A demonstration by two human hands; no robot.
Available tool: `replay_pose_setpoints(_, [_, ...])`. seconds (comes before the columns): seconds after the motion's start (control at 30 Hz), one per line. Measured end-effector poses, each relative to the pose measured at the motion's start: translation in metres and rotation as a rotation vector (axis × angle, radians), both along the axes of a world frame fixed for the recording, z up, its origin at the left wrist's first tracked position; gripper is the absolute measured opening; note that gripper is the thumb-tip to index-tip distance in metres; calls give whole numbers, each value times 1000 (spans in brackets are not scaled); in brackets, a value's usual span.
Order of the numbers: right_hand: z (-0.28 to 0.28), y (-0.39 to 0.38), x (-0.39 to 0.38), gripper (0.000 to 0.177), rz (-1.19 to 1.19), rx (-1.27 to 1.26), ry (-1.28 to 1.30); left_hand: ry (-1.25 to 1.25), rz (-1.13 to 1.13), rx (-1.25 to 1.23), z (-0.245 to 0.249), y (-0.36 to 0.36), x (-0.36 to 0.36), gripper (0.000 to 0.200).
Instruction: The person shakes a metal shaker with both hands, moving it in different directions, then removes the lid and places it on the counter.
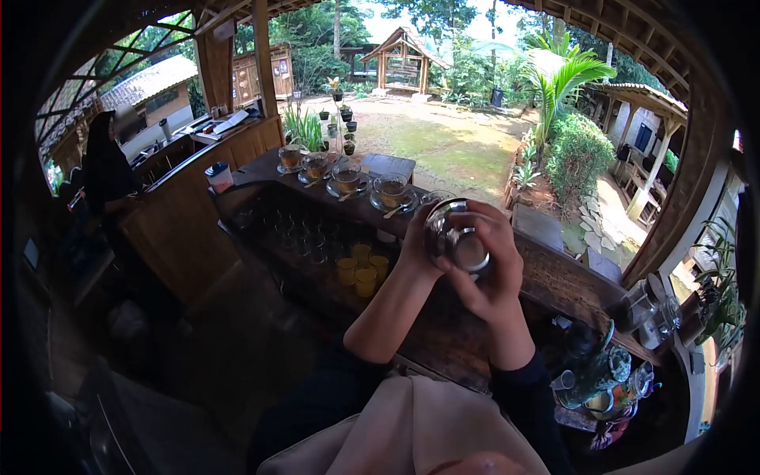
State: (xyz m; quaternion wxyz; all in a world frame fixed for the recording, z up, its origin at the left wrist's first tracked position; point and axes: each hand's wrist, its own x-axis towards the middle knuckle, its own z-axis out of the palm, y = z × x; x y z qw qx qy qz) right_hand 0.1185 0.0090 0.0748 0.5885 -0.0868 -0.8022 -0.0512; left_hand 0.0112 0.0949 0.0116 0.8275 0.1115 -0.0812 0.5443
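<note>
Two hands: my left hand [413, 241] and right hand [497, 265] clasp the glass cup [455, 237]
glass cup: light, slick, fragile — I'd grip its sides

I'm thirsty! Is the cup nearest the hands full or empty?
Filled: brown drink shows inside the glass cup on the counter. Left hand and right hand hold a shiny vessel.

4 tea glasses [392, 188], 4 yel. cups [365, 279], 1 jar [457, 237].
</note>
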Motion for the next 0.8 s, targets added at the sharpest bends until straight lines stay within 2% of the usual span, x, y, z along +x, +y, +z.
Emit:
replay_pose_setpoints(0.07, [14, -34, 10, 56, 97, 199, -64, 91, -310, 212, 29, -34, -13, 47])
replay_pose_setpoints(0.1, [14, -54, 14, 48, 172, 322, -99, 176, -214, 243, 63, -73, -15, 46])
replay_pose_setpoints(0.17, [-48, -24, 18, 51, 106, 1125, -20, -32, -199, 519, 52, -81, -3, 74])
replay_pose_setpoints(0.2, [-43, -29, 17, 51, 114, 1117, -16, 24, 59, 386, 50, -95, 4, 75])
replay_pose_setpoints(0.23, [-31, -35, 15, 50, 131, 995, 134, 26, 67, 382, 50, -94, 6, 75])
replay_pose_setpoints(0.27, [-24, -40, 14, 50, 146, 872, 279, 109, -36, 373, 53, -86, 6, 59])
replay_pose_setpoints(0.3, [-26, -43, 31, 55, 94, 563, 131, 191, -140, 358, 54, -77, 6, 43])
replay_pose_setpoints(0.33, [-17, -36, 43, 58, 40, 352, -28, 230, -141, 286, 40, -53, 5, 41])
replay_pose_setpoints(0.37, [-18, -11, 37, 51, 10, 261, 24, 126, -353, 325, 25, -30, 3, 39])
replay_pose_setpoints(0.4, [-13, -3, 32, 67, -27, 30, 29, 50, -172, 243, 10, -23, 11, 39])
replay_pose_setpoints(0.43, [-12, -9, 32, 67, -26, 33, 29, -27, 9, 167, 0, -22, 19, 39])
replay_pose_setpoints(0.47, [-9, -19, 35, 64, -10, -19, 35, -24, -7, 189, 3, -31, 20, 40])
replay_pose_setpoints(0.5, [-4, -30, 38, 61, 5, -67, 45, -37, -218, 289, 6, -38, 13, 40])
replay_pose_setpoints(0.57, [-8, -67, 50, 49, -29, 353, -216, 146, -233, 224, 43, -78, 12, 51])
replay_pose_setpoints(0.6, [-13, -69, 49, 40, 42, 650, -255, 97, -175, 422, 39, -86, 15, 58])
replay_pose_setpoints(0.63, [-14, -66, 48, 40, 52, 645, -254, 50, -115, 619, 35, -92, 19, 66])
replay_pose_setpoints(0.67, [-14, -62, 46, 39, 67, 599, -238, -88, 96, 913, 39, -88, 29, 75])
replay_pose_setpoints(0.7, [-13, -57, 43, 37, 79, 553, -218, -80, 96, 910, 36, -86, 22, 75])
replay_pose_setpoints(0.77, [-13, -42, 35, 35, 95, 461, -177, 83, -123, 412, 25, -79, 1, 62])
replay_pose_setpoints(0.8, [-14, -33, 30, 35, 103, 411, -160, 43, -238, 293, 23, -68, -8, 55])
